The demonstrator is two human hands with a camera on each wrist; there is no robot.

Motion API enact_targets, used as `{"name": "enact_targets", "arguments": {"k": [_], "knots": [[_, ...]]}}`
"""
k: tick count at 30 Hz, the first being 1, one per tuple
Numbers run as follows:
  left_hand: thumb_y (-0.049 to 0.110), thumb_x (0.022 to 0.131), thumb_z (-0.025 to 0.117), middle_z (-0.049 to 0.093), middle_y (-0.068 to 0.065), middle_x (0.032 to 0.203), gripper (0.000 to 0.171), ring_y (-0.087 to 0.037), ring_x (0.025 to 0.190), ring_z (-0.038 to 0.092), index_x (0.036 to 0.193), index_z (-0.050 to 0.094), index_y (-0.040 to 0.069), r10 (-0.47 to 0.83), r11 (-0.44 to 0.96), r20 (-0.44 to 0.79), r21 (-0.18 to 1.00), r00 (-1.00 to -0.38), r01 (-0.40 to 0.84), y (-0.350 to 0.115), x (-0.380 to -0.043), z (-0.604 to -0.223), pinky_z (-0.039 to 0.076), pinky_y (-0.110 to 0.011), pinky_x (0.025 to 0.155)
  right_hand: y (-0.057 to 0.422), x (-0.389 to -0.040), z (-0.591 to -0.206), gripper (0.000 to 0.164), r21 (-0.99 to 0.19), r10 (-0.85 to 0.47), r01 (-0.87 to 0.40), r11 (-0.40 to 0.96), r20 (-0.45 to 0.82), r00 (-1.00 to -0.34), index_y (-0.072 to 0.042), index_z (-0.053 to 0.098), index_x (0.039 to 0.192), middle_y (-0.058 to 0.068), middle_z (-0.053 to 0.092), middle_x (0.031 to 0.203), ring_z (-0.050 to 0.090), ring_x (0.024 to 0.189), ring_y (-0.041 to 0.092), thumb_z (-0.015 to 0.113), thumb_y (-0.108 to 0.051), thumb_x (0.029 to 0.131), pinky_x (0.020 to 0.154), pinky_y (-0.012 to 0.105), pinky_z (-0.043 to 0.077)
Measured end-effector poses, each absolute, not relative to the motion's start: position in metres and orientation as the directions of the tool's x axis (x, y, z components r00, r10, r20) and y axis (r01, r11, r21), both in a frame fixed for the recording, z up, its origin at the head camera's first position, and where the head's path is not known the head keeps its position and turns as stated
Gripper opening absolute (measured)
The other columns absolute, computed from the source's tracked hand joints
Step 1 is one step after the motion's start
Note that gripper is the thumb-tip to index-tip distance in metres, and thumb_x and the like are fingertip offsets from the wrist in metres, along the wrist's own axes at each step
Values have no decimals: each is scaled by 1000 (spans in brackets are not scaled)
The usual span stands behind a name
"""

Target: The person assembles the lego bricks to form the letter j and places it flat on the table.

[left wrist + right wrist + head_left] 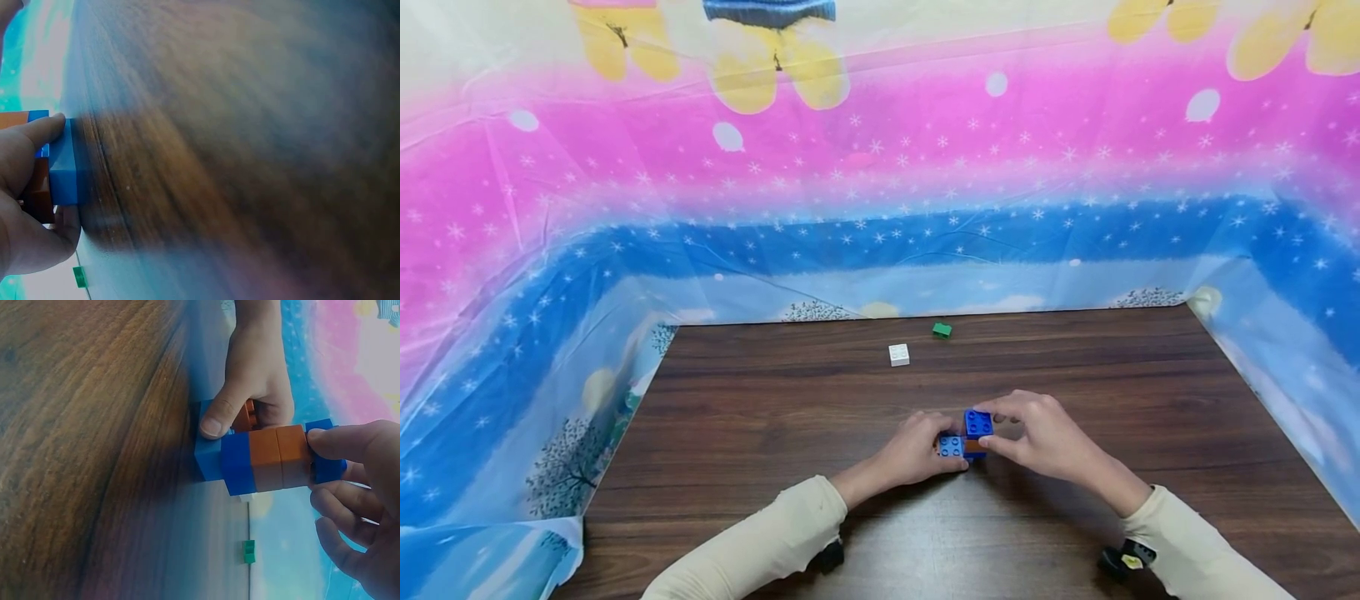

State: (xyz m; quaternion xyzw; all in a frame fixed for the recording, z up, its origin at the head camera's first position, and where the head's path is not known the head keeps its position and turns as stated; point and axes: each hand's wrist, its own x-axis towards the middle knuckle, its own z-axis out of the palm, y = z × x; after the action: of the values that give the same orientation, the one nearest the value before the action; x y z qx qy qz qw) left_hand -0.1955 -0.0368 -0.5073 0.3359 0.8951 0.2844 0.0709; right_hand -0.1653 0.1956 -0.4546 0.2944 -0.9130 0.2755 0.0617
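My left hand (917, 448) grips the light blue brick (951, 447) low on the table, thumb on the near side. On that brick stands a stack, seen sideways in the right wrist view: a dark blue brick (238, 464), then two orange bricks (279, 459). Another orange brick (242, 417) shows behind my left thumb, partly hidden. Between thumb and fingers, my right hand (1047, 437) pinches a second dark blue brick (978, 423) at the top of the stack. It looks slightly tilted there; whether it is fully seated I cannot tell.
A white brick (898, 356) lies farther back on the brown wooden table (760, 400), with a green brick (942, 331) behind it near the back edge. A patterned pink and blue cloth (865, 225) hangs around the back and sides.
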Motion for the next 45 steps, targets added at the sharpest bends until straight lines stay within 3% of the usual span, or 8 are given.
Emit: {"name": "enact_targets", "arguments": {"k": [11, 26, 37, 45], "knots": [[37, 88, 81, 73, 5, 104, 35, -6, 92, 61, 114, 72, 15, 646, 613, 59, 554, -761, 563, -37, -196, -508, 46, -33, 91, 196, -168, -451, 41, -446, -545, -601, 664, 262, -797, -12, 73, 125, -1, 75, 106, 67, 89, 15, 83, -25, 87, 67, 26, 47], [38, 87, 82, 74, 6, 102, 34, -5, 89, 59, 111, 72, 15, 639, 616, 66, 552, -766, 562, -37, -196, -507, 45, -30, 88, 199, -170, -453, 41, -463, -577, -640, 613, 292, -763, -8, 72, 127, 4, 75, 105, 67, 81, 15, 81, -23, 90, 60, 21, 47], [37, 87, 82, 74, 5, 103, 35, -4, 88, 58, 112, 72, 15, 645, 605, 74, 559, -761, 567, -37, -196, -508, 44, -29, 85, 199, -172, -455, 40, -483, -577, -637, 600, 289, -763, -7, 72, 126, 4, 76, 107, 67, 80, 12, 80, -23, 90, 60, 25, 51], [38, 88, 82, 74, 5, 103, 35, -5, 89, 60, 113, 72, 15, 646, 608, 73, 552, -760, 570, -38, -195, -507, 46, -31, 88, 199, -171, -457, 40, -458, -559, -643, 614, 322, -764, -8, 74, 125, 8, 76, 110, 73, 93, 22, 82, -24, 88, 67, 34, 57]]}}
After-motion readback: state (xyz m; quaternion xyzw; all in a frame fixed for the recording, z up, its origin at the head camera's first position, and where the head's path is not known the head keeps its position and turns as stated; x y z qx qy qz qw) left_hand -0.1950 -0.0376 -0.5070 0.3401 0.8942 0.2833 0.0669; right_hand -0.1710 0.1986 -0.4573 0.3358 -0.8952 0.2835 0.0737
